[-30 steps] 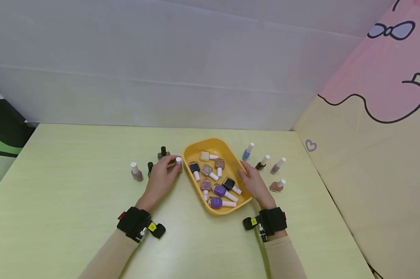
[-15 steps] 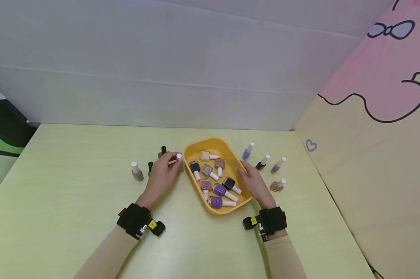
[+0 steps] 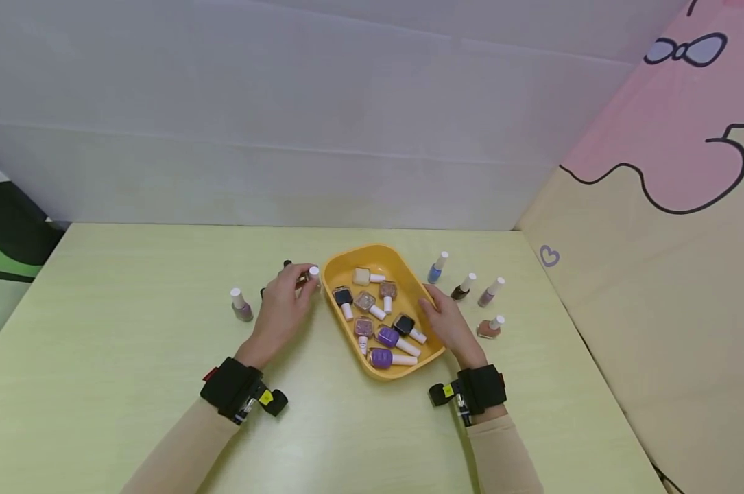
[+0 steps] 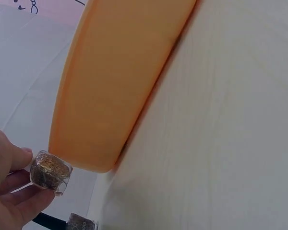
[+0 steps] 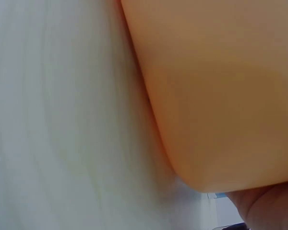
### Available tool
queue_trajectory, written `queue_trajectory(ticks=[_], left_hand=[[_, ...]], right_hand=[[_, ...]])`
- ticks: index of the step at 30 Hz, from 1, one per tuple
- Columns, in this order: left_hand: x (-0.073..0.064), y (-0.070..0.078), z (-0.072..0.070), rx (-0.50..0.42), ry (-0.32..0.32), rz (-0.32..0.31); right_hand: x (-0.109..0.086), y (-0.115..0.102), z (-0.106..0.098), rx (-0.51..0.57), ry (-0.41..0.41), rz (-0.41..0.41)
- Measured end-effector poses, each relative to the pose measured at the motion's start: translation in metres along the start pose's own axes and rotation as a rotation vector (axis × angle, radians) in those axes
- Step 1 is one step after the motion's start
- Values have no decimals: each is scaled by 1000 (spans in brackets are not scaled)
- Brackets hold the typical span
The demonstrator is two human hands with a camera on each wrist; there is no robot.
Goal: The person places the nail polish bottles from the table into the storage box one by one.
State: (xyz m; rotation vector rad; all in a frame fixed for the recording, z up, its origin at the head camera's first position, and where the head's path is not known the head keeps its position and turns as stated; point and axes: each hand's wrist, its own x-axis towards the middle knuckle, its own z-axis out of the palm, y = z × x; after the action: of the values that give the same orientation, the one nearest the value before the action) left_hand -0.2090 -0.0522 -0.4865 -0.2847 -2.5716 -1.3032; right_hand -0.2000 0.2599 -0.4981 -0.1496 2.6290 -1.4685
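A glitter nail polish bottle (image 4: 50,171) with a white cap is pinched between the thumb and fingers of my left hand (image 3: 279,310), just off the left edge of a yellow tray (image 3: 389,256). In the left wrist view its glass looks full of gold-brown flakes. My right hand (image 3: 450,328) grips the tray's right side, thumb over the rim; its fingers are mostly hidden. Inside the tray lie several nail polish bottles, among them two purple bottles (image 3: 382,357), a black bottle (image 3: 404,324) and a cream bottle (image 3: 362,276).
A lilac bottle (image 3: 241,306) stands left of my left hand. Black-capped bottles (image 4: 81,222) are partly hidden behind that hand. Right of the tray stand a blue bottle (image 3: 435,271), a dark bottle (image 3: 462,288), a mauve bottle (image 3: 489,294) and a pinkish-brown bottle (image 3: 489,328).
My left hand has shifted slightly away from me with the glitter bottle, covering more of the black-capped bottles. The right hand and the tray look unmoved.
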Motion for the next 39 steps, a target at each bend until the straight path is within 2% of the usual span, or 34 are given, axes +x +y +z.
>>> queue_trajectory(ticks=[7,11,21,31,39], left_hand=[[5,14,-11,8,94,50],[11,21,-14,3,100,87],[20,38,-14,5,-2,131],[39,50,-2,71,-67,271],[51,59,10,142,-172,348]], right_hand=[[0,0,-1,-8,-4,-8],[0,0,-3,-5,-8,-12],[0,-1,-2,4,-9,-6],[-1,1,-3,4,-4,-6],[-2,0,-1,3,-5,-24]])
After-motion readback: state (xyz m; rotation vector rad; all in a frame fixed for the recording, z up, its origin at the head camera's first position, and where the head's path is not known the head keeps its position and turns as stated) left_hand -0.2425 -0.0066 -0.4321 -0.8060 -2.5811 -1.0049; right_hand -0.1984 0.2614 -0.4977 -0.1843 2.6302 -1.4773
